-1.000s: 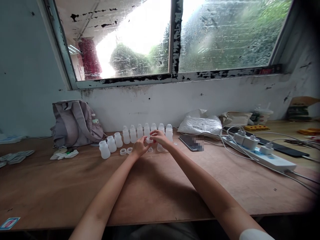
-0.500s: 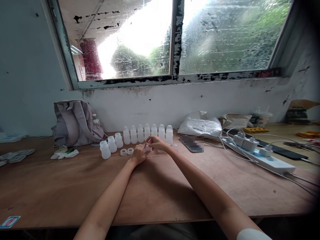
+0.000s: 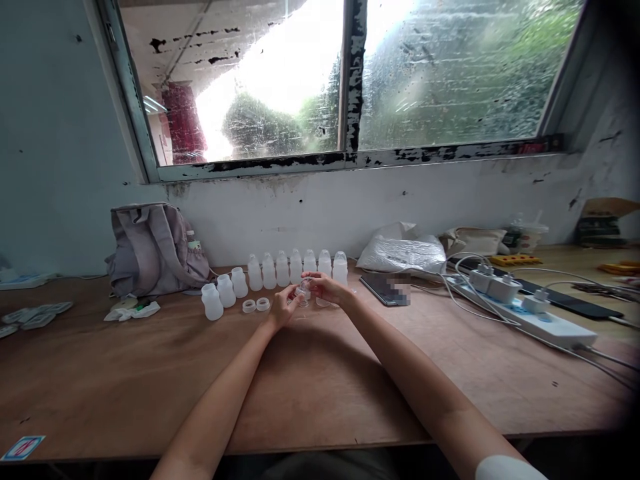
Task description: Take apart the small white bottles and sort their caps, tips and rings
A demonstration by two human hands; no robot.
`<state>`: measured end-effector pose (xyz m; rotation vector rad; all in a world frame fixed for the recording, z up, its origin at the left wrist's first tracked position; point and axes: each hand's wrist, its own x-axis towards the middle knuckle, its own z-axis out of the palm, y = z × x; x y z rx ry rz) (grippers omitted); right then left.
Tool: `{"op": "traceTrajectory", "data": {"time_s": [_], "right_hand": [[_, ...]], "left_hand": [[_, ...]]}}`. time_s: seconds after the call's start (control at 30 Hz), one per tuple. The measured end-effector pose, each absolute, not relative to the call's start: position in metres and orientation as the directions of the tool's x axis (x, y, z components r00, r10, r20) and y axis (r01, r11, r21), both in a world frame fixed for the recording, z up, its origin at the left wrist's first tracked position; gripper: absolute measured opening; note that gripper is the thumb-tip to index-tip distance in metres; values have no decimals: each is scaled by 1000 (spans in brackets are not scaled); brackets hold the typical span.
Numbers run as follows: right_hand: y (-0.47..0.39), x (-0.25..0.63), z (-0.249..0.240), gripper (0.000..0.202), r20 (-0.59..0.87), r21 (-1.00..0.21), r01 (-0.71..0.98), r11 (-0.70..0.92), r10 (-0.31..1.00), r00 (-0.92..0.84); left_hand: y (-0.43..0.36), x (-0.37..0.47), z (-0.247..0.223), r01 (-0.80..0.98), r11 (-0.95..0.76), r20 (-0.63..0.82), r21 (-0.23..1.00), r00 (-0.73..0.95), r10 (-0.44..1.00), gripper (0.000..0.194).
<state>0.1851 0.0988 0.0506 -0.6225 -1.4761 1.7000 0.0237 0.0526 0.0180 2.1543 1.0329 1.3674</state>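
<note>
Moved: both hands are sitting a little lower than a second ago, when they were working higher, up against the bottle row; the small clear piece between them is now being held just off the table
Left hand (image 3: 281, 307): fingers are curling round the near side of the clear piece (image 3: 302, 291), thumb and forefinger pinching it lightly
Right hand (image 3: 323, 288): fingertips are closing on the top of the same piece from the far side; how firmly is hard to tell, since it is tiny and partly hidden
Piece: it is looking like a clear teat or cap, though the view is too poor to be sure; it is hanging just in front of the bottles (image 3: 297, 267)
Rings (image 3: 255, 305): two white ones are lying loose on the table (image 3: 125, 373), just left of the left hand
Risk, slip: a small, smooth piece held only by fingertips is liable to pop out and roll off among the rings
Risk, knock: the row is standing right behind the knuckles, so a wide twist of the right hand is likely to tip the light bottles one into the next
Risk, right side: phone (image 3: 387, 288) and power strip (image 3: 520, 308) are lying near that elbow; a sweeping forearm could be dragging the cables
</note>
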Motion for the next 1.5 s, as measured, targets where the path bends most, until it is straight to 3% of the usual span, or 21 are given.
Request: {"op": "traceTrajectory", "data": {"time_s": [0.27,0.57,0.77,0.87,0.97,1.07,1.17,1.23,1.5], "right_hand": [[107,186,38,30,201,-886,-439,-150,729,-654],[109,172,38,34,263,-837,-527,-148,735,-624],[110,176,53,24,349,-780,-625,40,856,-381],[114,185,56,24,326,-897,-404,177,883,-337],[119,188,51,25,344,-933,14,360,902,-259],[122,186,44,18,388,-814,366,450,892,-233],[122,184,39,16,397,-595,670,444,887,-235],[123,183,37,20,389,-494,758,426,888,-245],[128,183,28,19,318,-354,865,355,916,-246]], "left_hand": [[48,27,19,334,-688,659,644,214,721,33],[45,35,18,272,-695,724,665,-5,690,30],[50,23,9,439,-650,745,620,-70,663,31],[60,12,1,591,-552,734,588,-103,671,34],[68,2,-3,757,-449,714,475,-34,699,40],[69,-4,-5,870,-377,685,318,64,726,38],[70,-8,-6,917,-307,648,256,72,758,30],[71,-10,-8,931,-273,600,242,77,796,26],[73,-14,-13,958,-194,481,210,72,874,28]]}}
